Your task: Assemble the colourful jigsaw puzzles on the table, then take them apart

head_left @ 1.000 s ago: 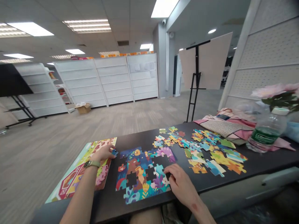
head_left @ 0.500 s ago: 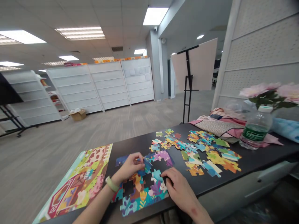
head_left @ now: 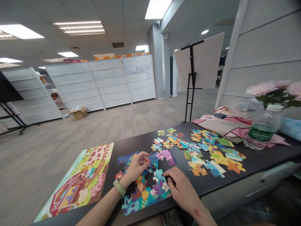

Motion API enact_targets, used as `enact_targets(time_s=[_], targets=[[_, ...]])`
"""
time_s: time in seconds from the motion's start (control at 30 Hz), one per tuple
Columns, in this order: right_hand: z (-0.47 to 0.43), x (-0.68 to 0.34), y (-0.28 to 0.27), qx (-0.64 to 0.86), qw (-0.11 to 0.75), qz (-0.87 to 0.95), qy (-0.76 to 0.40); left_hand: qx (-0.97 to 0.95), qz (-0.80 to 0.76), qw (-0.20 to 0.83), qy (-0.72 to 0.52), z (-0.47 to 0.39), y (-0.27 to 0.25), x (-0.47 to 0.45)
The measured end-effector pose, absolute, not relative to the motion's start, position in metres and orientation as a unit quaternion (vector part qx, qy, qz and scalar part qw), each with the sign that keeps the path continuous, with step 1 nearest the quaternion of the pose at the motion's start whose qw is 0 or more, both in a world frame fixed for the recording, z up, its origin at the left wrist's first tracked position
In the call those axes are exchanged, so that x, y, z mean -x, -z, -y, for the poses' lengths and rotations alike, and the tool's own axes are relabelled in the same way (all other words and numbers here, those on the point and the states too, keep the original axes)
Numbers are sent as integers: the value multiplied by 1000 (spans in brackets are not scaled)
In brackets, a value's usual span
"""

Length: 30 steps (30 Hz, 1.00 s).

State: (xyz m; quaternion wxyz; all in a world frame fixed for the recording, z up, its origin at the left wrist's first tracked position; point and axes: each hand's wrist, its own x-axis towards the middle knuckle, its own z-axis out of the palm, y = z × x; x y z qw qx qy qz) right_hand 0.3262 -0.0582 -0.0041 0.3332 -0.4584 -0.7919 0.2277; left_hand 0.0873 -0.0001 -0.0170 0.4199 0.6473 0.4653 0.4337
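Partly assembled puzzle (head_left: 144,201) on the bench (head_left: 110,182), near side; left hand (head_left: 137,166) over it, fingers narrowed (whether gripping anything cannot be told), and right hand (head_left: 180,185), loosely curled, thumb apart, at its right edge.

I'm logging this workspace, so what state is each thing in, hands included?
Puzzle: partly assembled, with gaps.
Left hand: curled over the puzzle; whether it grips a piece is unclear.
Right hand: fingers bent, at the puzzle's right edge.
Loose pieces: scattered, some overlapping.
Farm picture: lying flat.
Bottle: upright, capped.
Cloth: crumpled.
Cardboard box: open, on the floor.
Ceiling lights: lit.
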Motion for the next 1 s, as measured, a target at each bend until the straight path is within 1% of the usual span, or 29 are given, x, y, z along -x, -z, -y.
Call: enact_targets(time_s=[0.37, 0.7, 1.0], targets=[[60, -327, 4, 462, 334, 790, -224, -668, -472, 422, -391, 4, 16, -86], [60, -327, 5, 468, 332, 788, -225, -665, -471, 428, -391, 0, 25, -83], [60, -326, 4, 465, 333, 790, -222, -673, -465, 418, -396, 3, 23, -89]])
